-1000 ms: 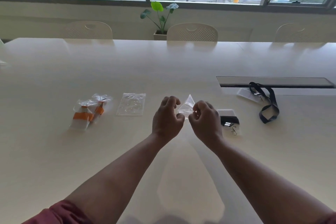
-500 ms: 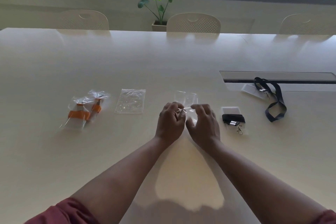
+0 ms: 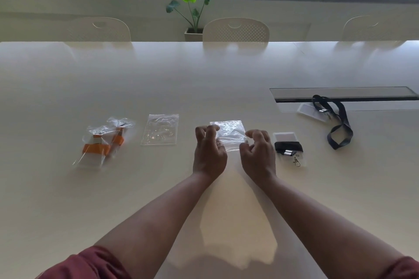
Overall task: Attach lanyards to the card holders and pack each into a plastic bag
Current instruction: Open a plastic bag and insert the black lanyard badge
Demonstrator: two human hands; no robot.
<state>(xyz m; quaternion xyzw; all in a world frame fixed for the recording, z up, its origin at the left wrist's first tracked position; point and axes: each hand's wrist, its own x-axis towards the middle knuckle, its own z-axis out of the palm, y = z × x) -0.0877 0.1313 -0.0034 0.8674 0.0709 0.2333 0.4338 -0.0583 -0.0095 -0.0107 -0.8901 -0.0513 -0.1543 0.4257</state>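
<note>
The left hand [image 3: 209,153] and the right hand [image 3: 257,154] sit side by side on the table [image 3: 204,79], each with curled fingers pinching one near corner of a clear plastic bag [image 3: 229,135]; the bag lies flat between and just beyond the fingertips, and the two-sided hold looks meant to part its mouth, though whether it is open yet cannot be told. Just right of the right fingers rests a card holder [image 3: 286,137] with a folded black lanyard [image 3: 288,147] laid across it, its clip toward the person, probably next for this bag. Further right and beyond lies another black lanyard [image 3: 340,120], looped loosely over a second card holder [image 3: 311,110]. Left of the left fingers lies a spare plastic bag [image 3: 160,129]; well beyond it to the left rest two packed bags [image 3: 103,142] with orange lanyards inside, set aside as finished.
</note>
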